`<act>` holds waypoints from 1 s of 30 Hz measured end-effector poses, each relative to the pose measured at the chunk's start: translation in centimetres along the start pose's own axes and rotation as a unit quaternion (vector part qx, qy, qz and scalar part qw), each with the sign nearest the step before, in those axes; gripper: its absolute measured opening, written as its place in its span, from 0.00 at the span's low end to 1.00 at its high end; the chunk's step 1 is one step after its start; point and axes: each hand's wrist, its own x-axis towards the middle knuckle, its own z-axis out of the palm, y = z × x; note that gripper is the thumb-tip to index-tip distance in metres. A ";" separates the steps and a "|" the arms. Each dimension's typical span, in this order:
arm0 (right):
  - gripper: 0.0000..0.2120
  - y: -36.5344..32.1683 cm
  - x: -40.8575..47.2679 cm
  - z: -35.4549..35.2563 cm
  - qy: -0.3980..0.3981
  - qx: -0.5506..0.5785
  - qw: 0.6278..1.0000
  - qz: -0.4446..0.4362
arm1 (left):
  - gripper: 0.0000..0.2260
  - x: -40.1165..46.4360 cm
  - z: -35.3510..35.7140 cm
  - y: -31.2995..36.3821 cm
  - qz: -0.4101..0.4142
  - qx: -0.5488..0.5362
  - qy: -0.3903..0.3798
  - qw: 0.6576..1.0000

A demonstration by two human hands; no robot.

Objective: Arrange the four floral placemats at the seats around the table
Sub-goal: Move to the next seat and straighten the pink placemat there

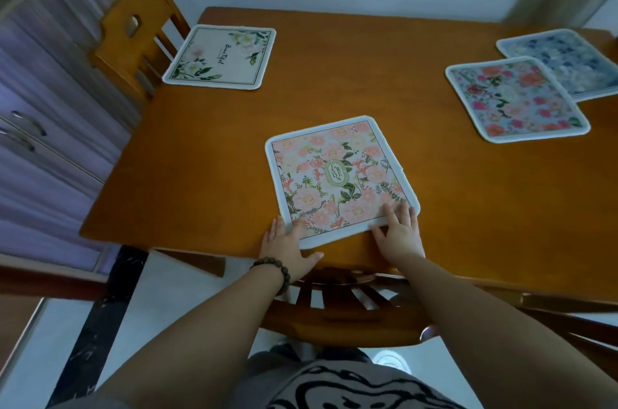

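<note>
Four mats lay on the table [334, 74]. The near mat [341, 177] sat by the edge at 6 o'clock, a bit turned. The left hand [287, 244] lay flat on its near left corner, and the right hand [399, 234] lay on its near right corner. A chair [344, 305] stood right below that edge. At 10 o'clock the far-left mat [220, 55] lay in front of another chair [133, 37]. At 2 o'clock the right mat [516, 100] lay on top of one corner of the far-right mat [565, 57]. A cupboard [40, 107] stood at 9 o'clock.
</note>
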 end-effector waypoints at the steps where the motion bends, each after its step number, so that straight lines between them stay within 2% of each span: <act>1: 0.30 0.0 -0.4 0.0 0.001 -0.001 1.000 0.005 | 0.39 -0.2 -0.1 -0.2 0.008 0.008 -0.001 1.000; 6: 0.29 -0.1 -1.9 0.1 0.022 0.032 0.999 0.034 | 0.40 0.2 -1.7 -1.6 0.018 0.031 0.026 0.999; 13: 0.34 0.6 -0.4 -1.5 0.055 0.020 0.994 0.087 | 0.44 4.3 -4.2 -2.8 -0.006 0.033 0.087 0.996; 16: 0.37 0.9 2.0 -2.4 0.064 0.009 0.994 0.092 | 0.45 6.0 -4.1 -2.1 -0.010 0.033 0.084 0.996; 23: 0.39 0.5 7.1 -2.7 0.031 -0.008 0.998 0.045 | 0.46 8.3 -2.2 -0.4 -0.041 0.025 0.098 0.994; 30: 0.34 0.2 5.5 -2.1 0.033 -0.066 0.997 0.006 | 0.47 8.6 -2.0 -0.5 -0.048 0.013 0.080 0.996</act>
